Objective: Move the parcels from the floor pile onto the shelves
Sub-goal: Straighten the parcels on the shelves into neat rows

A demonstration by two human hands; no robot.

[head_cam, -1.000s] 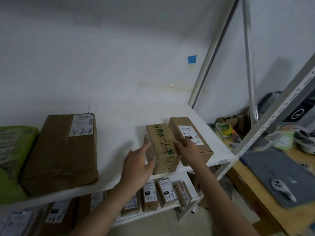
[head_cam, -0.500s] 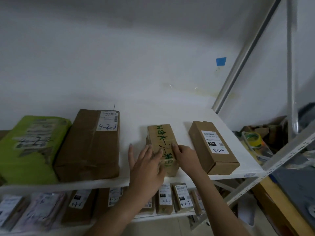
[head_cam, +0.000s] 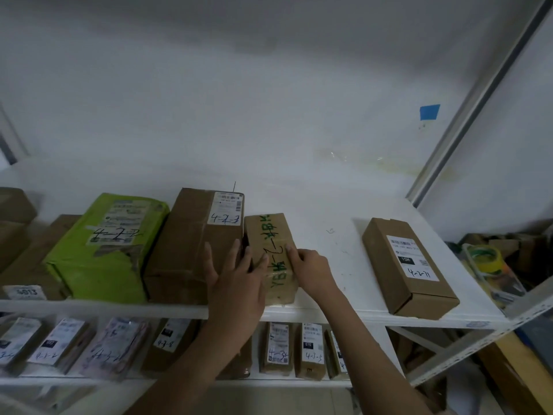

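A long, narrow brown cardboard parcel (head_cam: 270, 259) lies flat on the white upper shelf board (head_cam: 344, 235), its short end towards the front edge. Large green marker characters run lengthwise down its top face, and glossy clear tape wraps it, catching the light near the front end. Its left long side sits tight against a big brown cardboard box (head_cam: 191, 250) that bears a white shipping label marked 4-2-3 by hand.

The left hand (head_cam: 236, 283) is flat, with straight, spread fingers; it lies across the seam between the two, the fingertips partly on the big box's near corner and partly on the brown cardboard parcel's left edge. The right hand (head_cam: 311, 271) has bent fingers hooked over the top right edge of the parcel, holding it from that side; its thumb cannot be seen.

To the left of the big box rests a bright green plastic mailer bag (head_cam: 107, 247) with a torn front corner and a white label. Well apart on the right of the same shelf stands a smaller brown cardboard carton (head_cam: 389, 280) with a white label marked 4-2-11. On the lower shelf (head_cam: 185, 381) a row of small labelled packets (head_cam: 278, 345) stands side by side. A square of blue tape (head_cam: 429, 112) sticks to the white wall above.
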